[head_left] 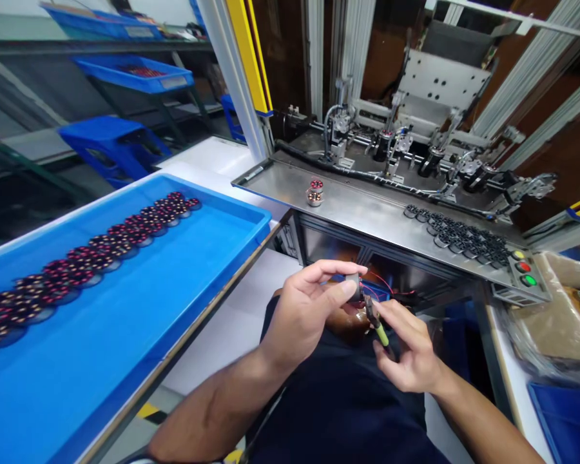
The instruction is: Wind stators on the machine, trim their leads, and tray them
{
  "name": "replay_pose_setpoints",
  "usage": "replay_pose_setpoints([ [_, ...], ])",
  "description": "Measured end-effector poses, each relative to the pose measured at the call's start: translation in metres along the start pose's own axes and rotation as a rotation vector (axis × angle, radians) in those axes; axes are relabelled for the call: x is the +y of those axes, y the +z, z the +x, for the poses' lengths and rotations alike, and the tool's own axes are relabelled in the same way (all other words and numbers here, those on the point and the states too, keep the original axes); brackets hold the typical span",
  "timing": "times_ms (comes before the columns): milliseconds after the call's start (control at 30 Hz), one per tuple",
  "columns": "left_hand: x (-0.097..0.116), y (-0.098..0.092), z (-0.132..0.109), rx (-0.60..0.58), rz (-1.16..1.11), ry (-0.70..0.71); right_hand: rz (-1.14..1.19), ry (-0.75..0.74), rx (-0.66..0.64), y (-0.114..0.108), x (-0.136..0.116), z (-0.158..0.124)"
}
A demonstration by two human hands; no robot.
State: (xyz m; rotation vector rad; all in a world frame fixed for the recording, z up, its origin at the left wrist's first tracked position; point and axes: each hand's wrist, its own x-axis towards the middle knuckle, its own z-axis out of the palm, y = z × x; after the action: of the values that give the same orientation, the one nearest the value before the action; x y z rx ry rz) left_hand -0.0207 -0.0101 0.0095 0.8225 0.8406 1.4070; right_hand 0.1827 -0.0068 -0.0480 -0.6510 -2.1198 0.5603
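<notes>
Head view: a person's left hand point(302, 309) pinches a small dark cylindrical part point(351, 288) between thumb and fingers above the lap, before a metal ledge point(362, 216), while the right hand point(408, 348) grips green-handled pliers point(381, 334), tips close against the part's end, where thin red wires point(381, 278) trail out. Two wound coils point(314, 197) sit on the ledge; black parts point(468, 238) cluster near its push buttons point(524, 267). Rows of coils point(96, 254) line a blue tray point(174, 306).
</notes>
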Motion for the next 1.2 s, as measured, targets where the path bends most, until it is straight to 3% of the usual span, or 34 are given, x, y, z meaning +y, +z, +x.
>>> replay_pose_setpoints([
  [167,-0.001,0.0,0.001,-0.005,-0.007,0.0,-0.038,-0.044,0.013,-0.002,0.0,-0.002],
  [267,-0.004,-0.002,0.0,-0.012,-0.027,0.029,0.008,0.007,-0.004,-0.003,-0.002,-0.004],
  [400,-0.01,-0.006,-0.003,-0.047,-0.004,0.136,0.064,0.051,-0.019,-0.005,-0.003,-0.006],
  [800,-0.008,-0.006,-0.013,-0.103,0.251,0.448,0.123,-0.022,-0.04,-0.006,-0.006,0.007],
  [1000,-0.006,-0.009,-0.012,-0.111,0.298,0.466,0.076,-0.055,-0.046,-0.009,-0.006,0.008],
  [1200,-0.008,-0.012,-0.011,-0.12,0.315,0.494,0.11,0.02,-0.04,-0.009,-0.011,0.007],
])
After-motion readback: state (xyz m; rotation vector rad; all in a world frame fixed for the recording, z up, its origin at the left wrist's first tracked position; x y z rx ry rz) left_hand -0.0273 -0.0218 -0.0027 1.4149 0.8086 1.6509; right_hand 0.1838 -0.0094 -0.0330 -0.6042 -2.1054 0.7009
